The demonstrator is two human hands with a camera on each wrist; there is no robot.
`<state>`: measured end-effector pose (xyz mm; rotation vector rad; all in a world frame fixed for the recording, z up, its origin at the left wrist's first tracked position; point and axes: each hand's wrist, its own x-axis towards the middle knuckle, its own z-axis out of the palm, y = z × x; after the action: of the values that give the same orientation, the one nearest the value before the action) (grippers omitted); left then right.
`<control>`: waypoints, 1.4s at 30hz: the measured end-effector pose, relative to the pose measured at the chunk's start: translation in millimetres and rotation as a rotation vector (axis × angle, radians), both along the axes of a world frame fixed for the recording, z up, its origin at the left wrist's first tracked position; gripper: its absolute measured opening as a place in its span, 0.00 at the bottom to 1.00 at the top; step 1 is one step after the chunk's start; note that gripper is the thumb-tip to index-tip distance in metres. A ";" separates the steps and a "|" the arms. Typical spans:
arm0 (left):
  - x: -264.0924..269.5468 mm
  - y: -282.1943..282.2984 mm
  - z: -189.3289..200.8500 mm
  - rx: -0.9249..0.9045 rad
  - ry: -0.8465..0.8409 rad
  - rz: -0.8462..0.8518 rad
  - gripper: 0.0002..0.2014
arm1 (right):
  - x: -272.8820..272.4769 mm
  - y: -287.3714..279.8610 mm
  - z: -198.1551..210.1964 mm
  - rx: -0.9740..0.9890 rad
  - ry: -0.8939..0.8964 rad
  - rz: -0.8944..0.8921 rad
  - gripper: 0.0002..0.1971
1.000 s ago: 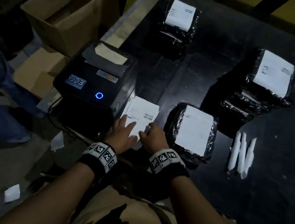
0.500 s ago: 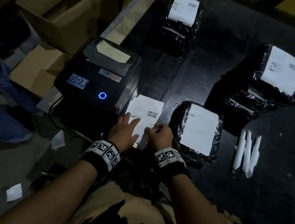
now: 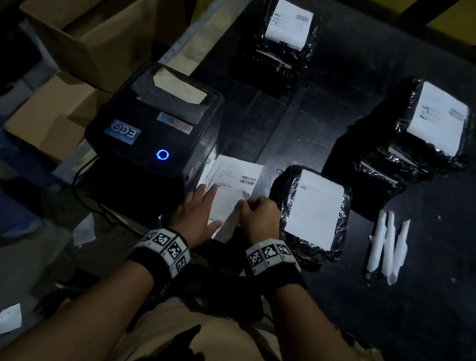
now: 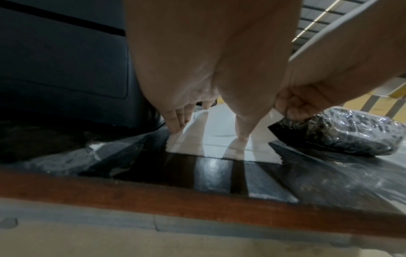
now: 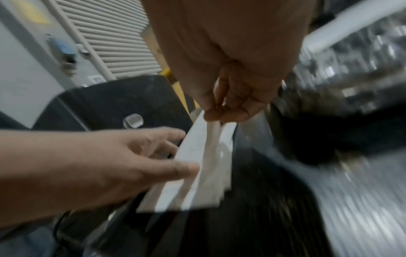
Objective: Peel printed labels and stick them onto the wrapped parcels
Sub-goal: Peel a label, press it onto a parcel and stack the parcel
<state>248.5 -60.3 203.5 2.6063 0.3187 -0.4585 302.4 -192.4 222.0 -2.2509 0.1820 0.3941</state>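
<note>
A small stack of printed white labels (image 3: 234, 187) lies on the black table beside the printer. My left hand (image 3: 202, 209) presses the stack flat with straight fingers (image 4: 175, 121) and thumb (image 4: 241, 128). My right hand (image 3: 257, 215) pinches the right edge of the top label (image 5: 206, 153) between thumb and fingertips (image 5: 228, 114), and that edge curls up off the stack. A black-wrapped parcel (image 3: 310, 211) with a white label on top lies just right of my right hand. Two more labelled parcel piles sit farther back (image 3: 286, 37) and at the right (image 3: 428, 127).
A black label printer (image 3: 152, 122) with a lit blue button stands left of the labels. Three rolled white backing strips (image 3: 387, 248) lie right of the near parcel. Cardboard boxes (image 3: 100, 15) stand beyond the table's left edge. Paper scraps (image 3: 7, 318) lie on the floor.
My right hand has lifted the right edge of the top label, which now curls upward. The left hand stays pressing on the stack.
</note>
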 end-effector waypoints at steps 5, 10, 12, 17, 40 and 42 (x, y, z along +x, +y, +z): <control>-0.1 -1.0 0.5 0.026 0.014 -0.015 0.37 | 5.2 -2.2 16.7 -0.063 -0.011 0.021 0.14; 1.5 0.3 6.9 0.005 0.016 -0.043 0.35 | 13.9 -23.9 30.3 0.037 -0.117 -0.036 0.14; 3.6 -0.4 13.3 0.014 -0.006 -0.065 0.35 | 17.6 -37.6 35.1 0.110 -0.165 -0.090 0.12; 20.0 -15.8 42.7 -0.154 -0.209 -0.128 0.32 | 22.2 -66.0 51.6 0.270 -0.269 -0.192 0.08; 92.2 -145.5 113.3 -0.539 -0.545 -0.224 0.24 | 57.2 -153.1 90.1 0.991 0.047 -0.340 0.10; 93.3 -148.8 114.9 -0.553 -0.547 -0.203 0.22 | 58.6 -157.3 91.5 1.021 0.064 -0.328 0.06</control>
<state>341.8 -209.1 318.4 2.1090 -0.2303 0.1081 361.0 -349.8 313.5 -1.1794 0.2950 0.2835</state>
